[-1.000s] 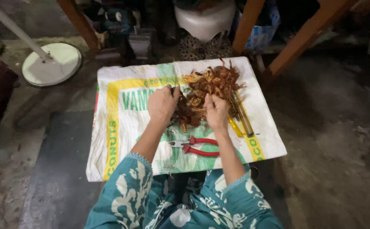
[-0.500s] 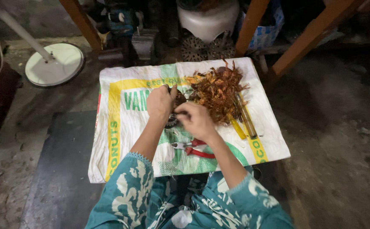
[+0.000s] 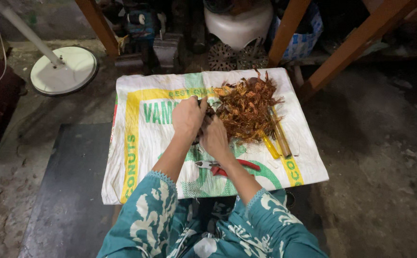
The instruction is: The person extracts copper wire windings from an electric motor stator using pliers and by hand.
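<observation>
My left hand point(image 3: 186, 117) and my right hand point(image 3: 214, 137) are pressed close together over a white woven sack point(image 3: 144, 148) spread on the floor. Both grip a small dark object between them; its shape is mostly hidden by the fingers. Just right of the hands lies a tangled pile of copper wire point(image 3: 246, 110). Red-handled pliers point(image 3: 227, 167) rest on the sack under my right forearm. A yellow-handled tool point(image 3: 269, 145) and a wooden-handled tool point(image 3: 281, 138) lie beside the pile.
A white round stand base point(image 3: 64, 70) with a pole sits at the far left. Wooden legs point(image 3: 352, 48) slant at the back, with a white pot point(image 3: 239, 26) and metal parts point(image 3: 168, 48) behind the sack. A dark mat point(image 3: 70, 191) lies left.
My right hand has shifted left from the wire pile to meet my left hand. The view has moved slightly.
</observation>
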